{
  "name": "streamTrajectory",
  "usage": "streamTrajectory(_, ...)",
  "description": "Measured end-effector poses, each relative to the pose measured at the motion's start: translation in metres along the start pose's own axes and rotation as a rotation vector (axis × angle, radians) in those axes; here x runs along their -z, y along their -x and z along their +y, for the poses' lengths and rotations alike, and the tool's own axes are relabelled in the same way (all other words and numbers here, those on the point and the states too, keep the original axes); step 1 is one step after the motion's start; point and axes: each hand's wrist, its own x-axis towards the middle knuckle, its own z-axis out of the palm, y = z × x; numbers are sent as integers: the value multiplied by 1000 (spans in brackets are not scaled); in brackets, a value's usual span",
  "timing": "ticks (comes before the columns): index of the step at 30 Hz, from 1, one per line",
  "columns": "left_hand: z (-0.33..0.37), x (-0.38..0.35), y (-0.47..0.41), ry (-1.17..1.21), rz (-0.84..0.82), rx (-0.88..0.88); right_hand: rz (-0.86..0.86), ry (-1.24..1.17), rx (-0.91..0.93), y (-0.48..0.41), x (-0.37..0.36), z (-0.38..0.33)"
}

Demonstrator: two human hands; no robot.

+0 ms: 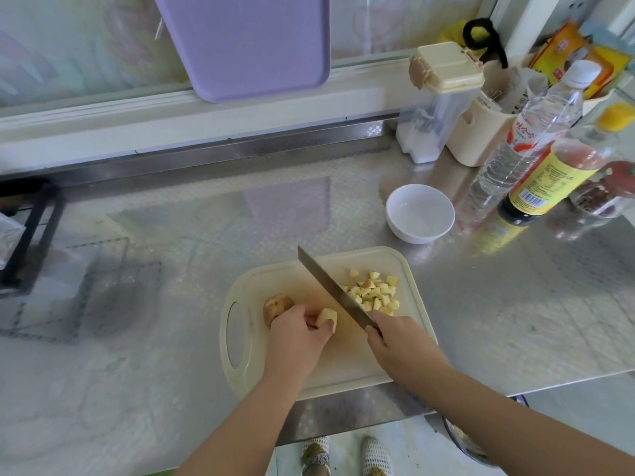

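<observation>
**A:** What is hard to make out?

**B:** The knife handle. The right hand is clenched round it over the near right part of the cutting board, so only the blade shows, slanting up and left across the board. I cannot tell whether its edge touches the board.

**A:** And the other hand?

**B:** The left hand pinches a pale potato piece near the board's middle, just left of the blade. Its fingers cover the piece's near side. It also hides part of 1 brown unpeeled potato on the board's left part, beside the handle hole.

**A:** Anything cut off?

**B:** Both forearms cover stretches of the board's near edge. A black rack, well left of the board, runs out of view.

**A:** Where are the cut pieces?

**B:** A heap of diced cubes lies on the board's right part, just right of the blade.

**A:** And the surroundings?

**B:** The board lies on a shiny metal tabletop. 1 white bowl stands just beyond the board's far right corner. A clear bottle and a dark sauce bottle stand further right. A purple tray leans at the wall, well beyond the board.
</observation>
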Motion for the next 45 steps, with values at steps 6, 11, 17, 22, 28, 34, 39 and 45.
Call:
streamTrajectory(6,-3,0,1,-36,3,-5,-16,13,32,7,-4,2)
streamTrajectory(11,-2,0,3,-9,16,-37,-30,60,62,7,-5,2)
streamTrajectory(17,-1,-1,3,-5,20,-38,-38,98,67,5,-6,1)
streamTrajectory(22,0,-3,3,5,26,-38,-47,135,69,-2,-9,0)
streamTrajectory(28,-1,-4,4,13,23,-39,-60,198,68,-8,-12,-3)
streamTrajectory(34,1,-1,11,-49,10,-49,-21,4,-35,-10,-9,-5)
streamTrajectory(39,-1,7,6,-162,-141,-54,-37,-45,-21,0,-1,5)
streamTrajectory(45,-5,8,4,-212,-108,-122,-45,-54,-15,12,-2,5)
